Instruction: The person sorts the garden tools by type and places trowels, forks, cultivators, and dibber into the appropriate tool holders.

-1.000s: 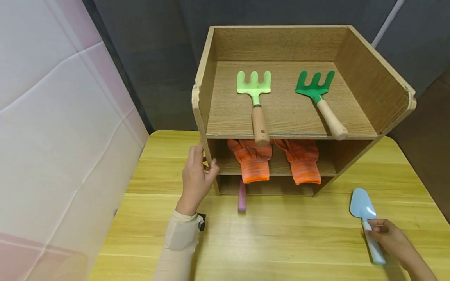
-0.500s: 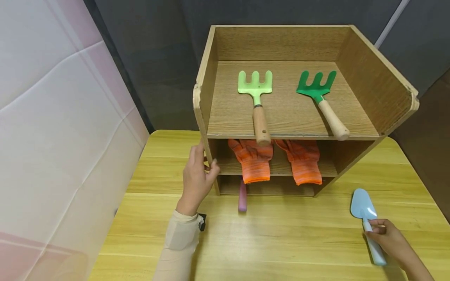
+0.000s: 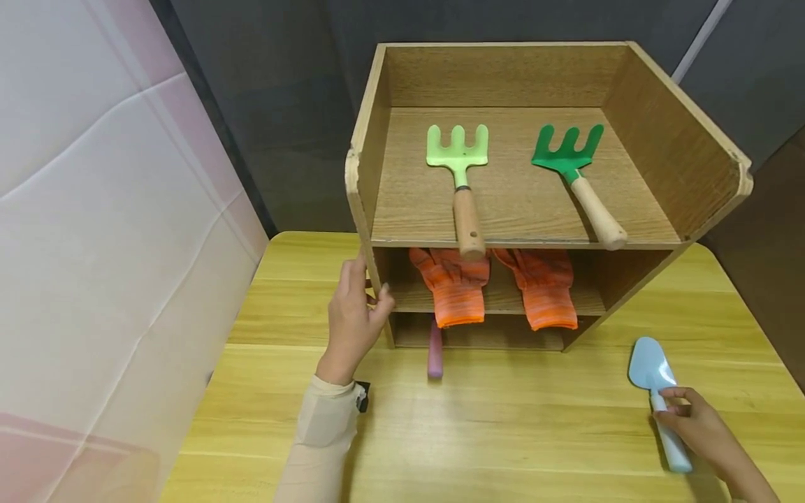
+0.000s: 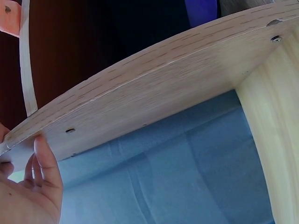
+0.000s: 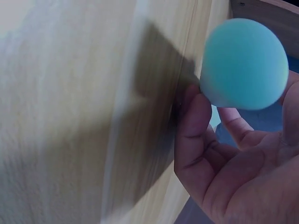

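Note:
My left hand [image 3: 354, 314] grips the left side panel of a wooden shelf unit [image 3: 490, 77], its fingers along the outside and the thumb at the front edge; the left wrist view shows the panel [image 4: 154, 79] between them. At the right, my right hand [image 3: 694, 423] holds a light blue trowel [image 3: 651, 363] by its handle, blade pointing away over the tabletop. From the right wrist the handle's rounded end [image 5: 245, 65] hides part of the fingers. On the top shelf lie a light green hand fork [image 3: 458, 157] and a dark green hand fork [image 3: 568, 161].
Two orange gloves [image 3: 459, 300] hang over the middle shelf's front edge. A pink handle [image 3: 434, 353] sticks out of the lowest compartment; its other end is hidden. The yellow wooden table [image 3: 503, 426] borders a pale wall [image 3: 126, 209] at left and a dark backdrop [image 3: 289, 105] behind.

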Available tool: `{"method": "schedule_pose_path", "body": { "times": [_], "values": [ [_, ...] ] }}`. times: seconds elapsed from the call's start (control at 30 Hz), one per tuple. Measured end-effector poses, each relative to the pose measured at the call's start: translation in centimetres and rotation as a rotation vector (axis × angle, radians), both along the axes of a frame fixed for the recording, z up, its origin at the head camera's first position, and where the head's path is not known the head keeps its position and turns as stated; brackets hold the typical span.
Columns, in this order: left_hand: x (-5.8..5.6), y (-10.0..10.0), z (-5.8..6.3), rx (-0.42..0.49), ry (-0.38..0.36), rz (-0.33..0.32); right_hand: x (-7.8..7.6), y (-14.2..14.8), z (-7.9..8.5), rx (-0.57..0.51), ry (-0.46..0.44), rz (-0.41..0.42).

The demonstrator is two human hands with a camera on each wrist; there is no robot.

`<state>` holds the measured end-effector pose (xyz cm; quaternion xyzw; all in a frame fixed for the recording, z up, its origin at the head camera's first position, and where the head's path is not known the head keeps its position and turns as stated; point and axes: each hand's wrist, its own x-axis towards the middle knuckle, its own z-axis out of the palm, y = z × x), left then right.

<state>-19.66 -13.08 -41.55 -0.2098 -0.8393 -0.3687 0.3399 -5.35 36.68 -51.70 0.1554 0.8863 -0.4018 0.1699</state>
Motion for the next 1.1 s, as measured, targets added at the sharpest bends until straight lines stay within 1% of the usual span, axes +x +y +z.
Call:
{"method": "schedule_pose_path", "body": {
  "times": [0.07,0.17,0.27,0.43,0.63,0.7,0.83,0.93,1.1],
  "values": [
    [0.0,0.0,0.0,0.0,0.0,-0.001,0.0,0.0,0.1,0.007,-0.001,0.008],
    [0.0,0.0,0.0,0.0,-0.002,-0.001,-0.1,0.2,0.4,0.008,-0.03,0.015],
    [0.0,0.0,0.1,0.0,-0.007,0.0,-0.1,0.2,0.7,-0.014,-0.065,0.017],
    [0.0,0.0,0.0,0.004,-0.016,0.001,0.0,0.1,0.8,-0.048,-0.089,0.005],
    [0.1,0.0,0.1,-0.002,-0.024,-0.001,0.3,-0.3,0.8,-0.104,-0.125,-0.036],
    [0.1,0.0,0.1,-0.005,-0.026,-0.002,0.5,-0.4,0.8,-0.106,-0.137,-0.049],
    [0.1,0.1,0.1,-0.007,-0.026,-0.004,0.9,-0.7,0.8,-0.106,-0.142,-0.068],
    [0.1,0.1,0.1,-0.006,-0.023,-0.003,1.4,-1.0,0.8,-0.141,-0.13,-0.098],
    [0.1,0.0,0.0,-0.003,-0.008,0.007,1.9,-1.3,1.2,-0.169,-0.135,-0.095]
  ]
}}
